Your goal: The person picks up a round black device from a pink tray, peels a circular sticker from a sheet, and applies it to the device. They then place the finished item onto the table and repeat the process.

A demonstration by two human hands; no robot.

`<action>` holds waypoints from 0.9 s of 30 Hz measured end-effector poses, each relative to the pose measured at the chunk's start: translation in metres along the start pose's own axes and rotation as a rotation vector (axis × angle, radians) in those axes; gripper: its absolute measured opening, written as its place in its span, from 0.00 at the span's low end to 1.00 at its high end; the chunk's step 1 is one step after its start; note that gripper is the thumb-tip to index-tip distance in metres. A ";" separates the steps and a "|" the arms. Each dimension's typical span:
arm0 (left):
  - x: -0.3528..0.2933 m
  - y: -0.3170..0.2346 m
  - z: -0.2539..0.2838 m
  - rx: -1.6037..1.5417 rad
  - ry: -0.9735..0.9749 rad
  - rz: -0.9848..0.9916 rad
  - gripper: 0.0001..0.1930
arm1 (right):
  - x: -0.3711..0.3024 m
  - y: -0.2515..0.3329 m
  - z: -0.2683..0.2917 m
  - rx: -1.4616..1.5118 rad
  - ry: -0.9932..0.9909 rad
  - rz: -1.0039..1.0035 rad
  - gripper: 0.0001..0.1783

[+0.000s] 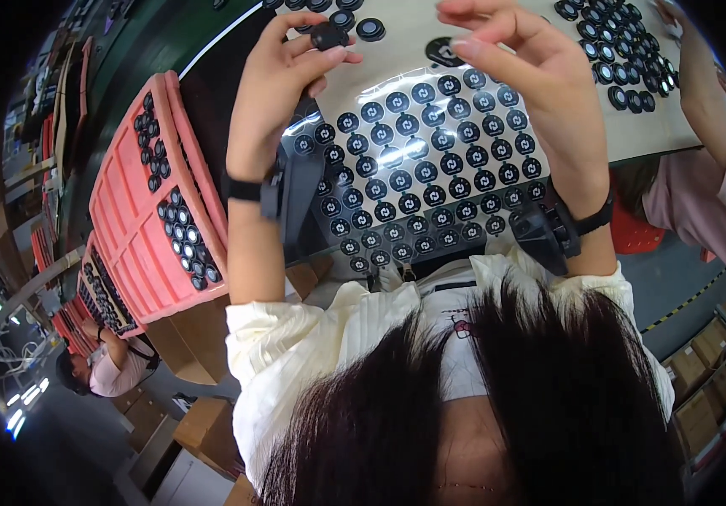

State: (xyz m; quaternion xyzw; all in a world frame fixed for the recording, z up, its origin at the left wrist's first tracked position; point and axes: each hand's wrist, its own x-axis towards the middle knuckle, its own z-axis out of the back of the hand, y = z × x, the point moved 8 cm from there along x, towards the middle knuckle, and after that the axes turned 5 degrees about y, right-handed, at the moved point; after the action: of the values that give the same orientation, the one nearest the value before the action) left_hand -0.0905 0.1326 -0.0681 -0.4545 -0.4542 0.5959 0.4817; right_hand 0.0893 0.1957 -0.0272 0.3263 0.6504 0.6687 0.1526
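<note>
Left hand [283, 72]: between 11 and 12 o'clock, fingers drawn nearly closed, pinching a black disc [328, 36].
Right hand [540, 72]: between 1 and 2 o'clock, thumb against the edge of a round label [442, 53], apparently pinching it, though the fingers behind are hard to see.
Label sheet [418, 156]: toward 1 o'clock, clear, with rows of round black markings, on the tabletop [392, 63].
Loose parts [624, 46]: massed at 2 o'clock.
Pink tray [123, 207]: between 9 and 10 o'clock, bearing similar parts.
</note>
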 end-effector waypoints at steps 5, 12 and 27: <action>-0.051 -0.064 -0.025 -0.081 -0.269 -0.124 0.18 | 0.014 0.022 -0.036 0.352 0.110 -0.177 0.08; -0.081 -0.106 -0.032 0.182 -0.470 -0.352 0.20 | 0.015 0.041 -0.064 0.481 0.231 -0.296 0.05; -0.093 -0.127 -0.045 0.375 -0.595 -0.485 0.20 | 0.010 0.066 -0.065 0.318 0.235 0.089 0.04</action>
State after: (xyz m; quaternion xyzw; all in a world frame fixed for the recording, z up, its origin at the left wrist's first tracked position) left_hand -0.0148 0.0613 0.0585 -0.0474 -0.5508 0.6428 0.5303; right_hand 0.0552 0.1449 0.0429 0.2944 0.7461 0.5971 -0.0075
